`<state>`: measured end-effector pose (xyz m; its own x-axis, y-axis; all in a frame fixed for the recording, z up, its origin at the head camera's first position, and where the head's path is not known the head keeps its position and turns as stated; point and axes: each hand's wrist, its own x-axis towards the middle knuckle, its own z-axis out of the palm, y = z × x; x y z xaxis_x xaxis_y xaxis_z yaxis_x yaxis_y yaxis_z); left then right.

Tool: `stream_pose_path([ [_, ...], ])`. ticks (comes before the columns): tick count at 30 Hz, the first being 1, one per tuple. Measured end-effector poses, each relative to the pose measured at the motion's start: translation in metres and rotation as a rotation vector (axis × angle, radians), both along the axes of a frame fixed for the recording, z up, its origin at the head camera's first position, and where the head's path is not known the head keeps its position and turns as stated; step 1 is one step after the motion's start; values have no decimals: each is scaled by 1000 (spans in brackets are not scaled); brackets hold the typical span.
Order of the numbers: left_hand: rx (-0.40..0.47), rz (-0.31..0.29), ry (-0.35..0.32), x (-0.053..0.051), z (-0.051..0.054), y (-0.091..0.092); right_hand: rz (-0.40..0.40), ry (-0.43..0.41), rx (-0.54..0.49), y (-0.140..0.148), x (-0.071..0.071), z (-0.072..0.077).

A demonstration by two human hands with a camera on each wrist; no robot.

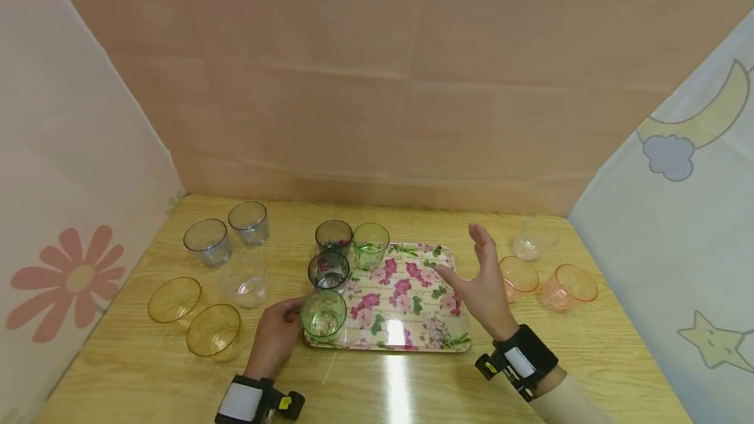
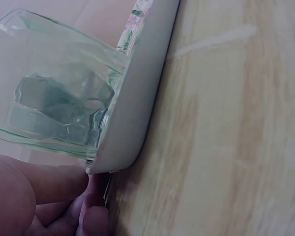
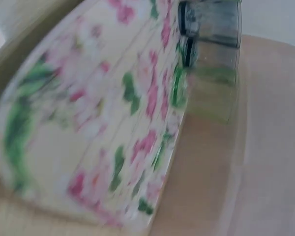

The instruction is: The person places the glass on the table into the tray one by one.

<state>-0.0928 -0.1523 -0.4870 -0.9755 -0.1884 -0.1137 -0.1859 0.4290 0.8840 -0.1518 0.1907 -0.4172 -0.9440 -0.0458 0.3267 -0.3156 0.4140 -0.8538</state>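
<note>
A floral tray (image 1: 406,326) lies on the wooden table. At its left edge my left hand (image 1: 275,335) grips the rim, with the thumb at the rim and curled fingers (image 2: 96,216) low beside it. Close to that hand, a green glass (image 1: 324,314) stands on the tray's front left corner. Behind it are two dark grey glasses (image 1: 328,271) and another green glass (image 1: 371,247), also on the tray. Over the tray's right side my right hand (image 1: 487,293) is held in the air, fingers straight and thumb spread, holding nothing.
Left of the tray stand two yellow glasses (image 1: 215,332), a clear glass (image 1: 244,283) and two bluish-grey glasses (image 1: 207,243). To the right are two orange-pink glasses (image 1: 568,288) and a clear glass (image 1: 529,241). Hung cloth (image 1: 406,84) encloses the table's back and sides.
</note>
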Motion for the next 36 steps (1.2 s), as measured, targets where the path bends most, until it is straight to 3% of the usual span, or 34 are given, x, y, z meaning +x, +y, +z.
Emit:
stream_pose_path([
  [7, -11, 19, -9, 0, -1, 0, -246, 43, -68, 38, 11, -10],
  [15, -1, 30, -11, 1, 0, 1, -391, -44, -83, 66, 14, -23],
  [20, -1, 30, -4, 1, 0, 2, -423, -154, -114, 76, 16, -33],
  [29, -7, 15, 21, 1, 0, 1, -380, -340, -100, 84, 15, -44],
  [36, 3, 9, 16, 0, -2, 1, -405, -345, -41, 86, 17, -53],
])
